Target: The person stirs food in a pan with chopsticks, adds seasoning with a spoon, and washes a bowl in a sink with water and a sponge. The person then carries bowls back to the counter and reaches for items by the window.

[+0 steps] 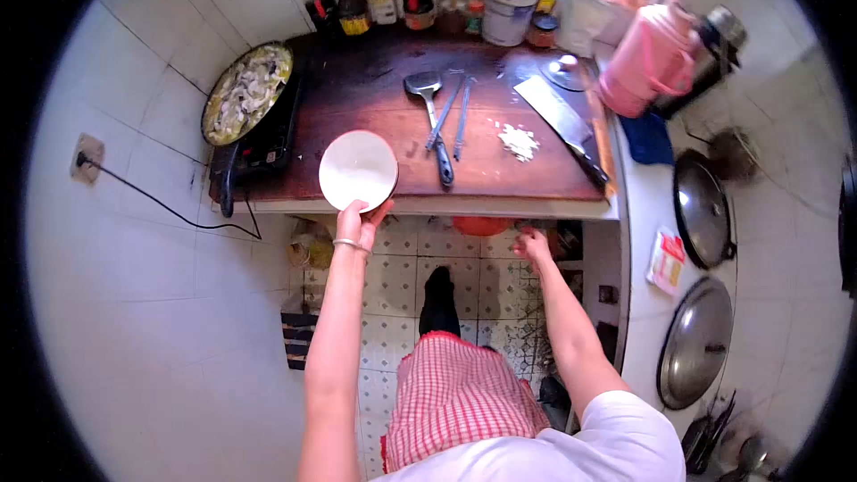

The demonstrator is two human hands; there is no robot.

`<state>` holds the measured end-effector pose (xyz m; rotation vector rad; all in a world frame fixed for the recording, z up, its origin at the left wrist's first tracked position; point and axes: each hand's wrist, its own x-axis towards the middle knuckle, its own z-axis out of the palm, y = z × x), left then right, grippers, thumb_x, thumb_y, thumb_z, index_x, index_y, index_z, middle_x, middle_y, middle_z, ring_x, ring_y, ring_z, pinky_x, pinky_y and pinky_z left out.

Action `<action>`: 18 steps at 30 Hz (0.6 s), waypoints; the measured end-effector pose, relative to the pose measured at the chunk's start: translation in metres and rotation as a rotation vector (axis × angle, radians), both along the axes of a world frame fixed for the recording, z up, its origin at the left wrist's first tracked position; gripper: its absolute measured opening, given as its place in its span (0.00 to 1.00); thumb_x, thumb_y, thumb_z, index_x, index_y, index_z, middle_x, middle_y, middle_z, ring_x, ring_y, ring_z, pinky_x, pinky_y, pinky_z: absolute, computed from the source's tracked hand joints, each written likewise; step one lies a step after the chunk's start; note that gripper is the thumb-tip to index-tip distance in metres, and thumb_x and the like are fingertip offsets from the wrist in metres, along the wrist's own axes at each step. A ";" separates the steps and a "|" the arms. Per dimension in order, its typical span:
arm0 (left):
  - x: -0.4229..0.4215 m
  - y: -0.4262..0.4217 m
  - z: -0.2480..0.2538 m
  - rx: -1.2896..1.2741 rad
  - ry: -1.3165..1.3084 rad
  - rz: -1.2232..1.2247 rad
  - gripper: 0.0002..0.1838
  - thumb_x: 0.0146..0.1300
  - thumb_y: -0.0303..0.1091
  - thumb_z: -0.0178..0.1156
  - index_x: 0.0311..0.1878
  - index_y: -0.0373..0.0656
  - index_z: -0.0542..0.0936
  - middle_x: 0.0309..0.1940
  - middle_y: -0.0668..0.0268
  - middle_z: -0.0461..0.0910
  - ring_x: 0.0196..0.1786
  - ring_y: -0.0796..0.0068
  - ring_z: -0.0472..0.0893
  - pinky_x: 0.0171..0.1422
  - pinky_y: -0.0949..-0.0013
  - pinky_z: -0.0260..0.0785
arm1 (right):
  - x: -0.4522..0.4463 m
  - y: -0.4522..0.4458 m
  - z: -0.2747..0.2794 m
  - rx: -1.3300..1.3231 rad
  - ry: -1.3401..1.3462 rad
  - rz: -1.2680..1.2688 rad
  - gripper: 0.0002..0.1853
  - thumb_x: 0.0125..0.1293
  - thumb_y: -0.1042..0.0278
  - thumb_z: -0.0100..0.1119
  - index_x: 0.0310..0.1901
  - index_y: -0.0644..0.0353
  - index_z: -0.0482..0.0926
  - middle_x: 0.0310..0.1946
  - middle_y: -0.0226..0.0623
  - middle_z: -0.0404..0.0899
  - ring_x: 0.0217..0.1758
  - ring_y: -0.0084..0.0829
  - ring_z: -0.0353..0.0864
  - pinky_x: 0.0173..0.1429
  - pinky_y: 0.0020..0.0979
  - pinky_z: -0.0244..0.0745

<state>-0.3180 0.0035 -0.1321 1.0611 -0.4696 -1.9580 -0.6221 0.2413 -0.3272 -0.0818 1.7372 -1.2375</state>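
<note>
My left hand (361, 225) grips a white bowl (358, 171) with a reddish rim by its near edge, over the front of the wooden board (312, 138). Nothing shows inside the bowl. Just below the counter's front edge is my right hand (533, 245), its fingers loosely bent and nothing visible in them. A spatula (431, 116) with a black handle lies on the board beside a pair of chopsticks (462, 116). Right of them sit a small pile of chopped white pieces (518, 142) and a cleaver (555, 116).
A pan (248, 94) of sliced food stands on a black cooktop (272, 138) at left, its handle jutting forward. Bottles (351, 4) and jars line the back. At right are a pink thermos (647, 58), a small packet (666, 261) and large lids (696, 344).
</note>
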 end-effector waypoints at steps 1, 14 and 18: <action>-0.004 -0.018 -0.012 0.020 -0.018 0.019 0.25 0.51 0.18 0.46 0.55 0.23 0.63 0.50 0.44 0.72 0.50 0.45 0.76 0.55 0.47 0.76 | 0.001 -0.019 -0.018 -0.026 -0.031 -0.106 0.11 0.66 0.71 0.48 0.48 0.60 0.74 0.39 0.37 0.78 0.36 0.27 0.80 0.34 0.31 0.78; -0.055 -0.139 -0.002 0.102 -0.043 -0.161 0.27 0.56 0.22 0.47 0.61 0.29 0.59 0.56 0.47 0.68 0.58 0.49 0.71 0.62 0.45 0.70 | -0.049 -0.077 -0.140 0.211 0.041 -0.515 0.11 0.64 0.71 0.50 0.46 0.63 0.74 0.39 0.38 0.78 0.38 0.27 0.78 0.39 0.28 0.74; -0.060 -0.140 0.023 0.095 -0.015 -0.150 0.26 0.65 0.35 0.47 0.63 0.32 0.57 0.60 0.48 0.65 0.60 0.48 0.70 0.62 0.44 0.69 | -0.057 -0.068 -0.158 0.209 0.057 -0.540 0.11 0.64 0.71 0.50 0.46 0.64 0.74 0.39 0.38 0.78 0.38 0.27 0.78 0.40 0.28 0.74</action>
